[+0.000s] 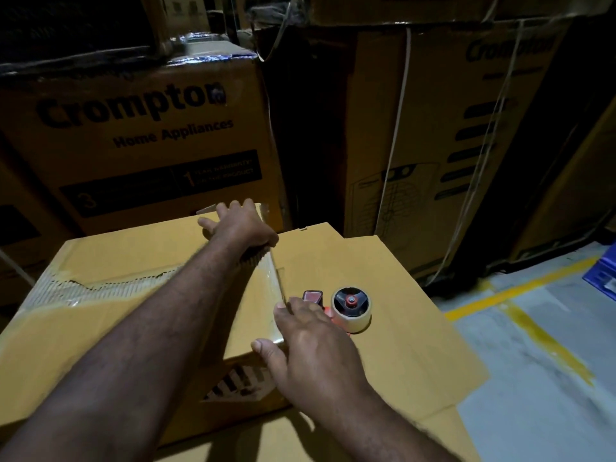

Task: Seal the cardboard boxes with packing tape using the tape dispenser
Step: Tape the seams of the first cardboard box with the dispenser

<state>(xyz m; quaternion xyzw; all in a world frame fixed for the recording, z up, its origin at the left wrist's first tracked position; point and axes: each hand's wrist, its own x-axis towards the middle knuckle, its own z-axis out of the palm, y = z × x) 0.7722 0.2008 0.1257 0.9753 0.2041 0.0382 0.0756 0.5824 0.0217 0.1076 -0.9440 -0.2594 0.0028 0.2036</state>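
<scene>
your left hand (240, 225) grips cardboard box (126, 315) at far right corner, fingers curled over edge. your right hand (313, 345), fingers straight, rests on near right corner, just beside tape dispenser (351, 308).

Cardboard box (116, 295), near: yellow-brown top. Torn strip (100, 288) across its left part: pale, with a fine ribbed corrugation pattern and a ragged dark edge. Clear glossy tape (274, 278) along its right edge. Near side face: black diagonal stripes (240, 381).
Lower cardboard (383, 278) to the right: same yellow-brown, plain.
Tape dispenser (349, 301): red-orange body, black hub, red centre. Tape roll (360, 321): cream, translucent.
Far left box (150, 155): brown, black lettering, black panel with brown numerals.
Far right box (433, 145): brown, black bars, thin black line drawing, whitish straps (400, 105).
Floor (550, 395): grey, with yellow lines (546, 338).
Crate (603, 271), right edge: blue.
</scene>
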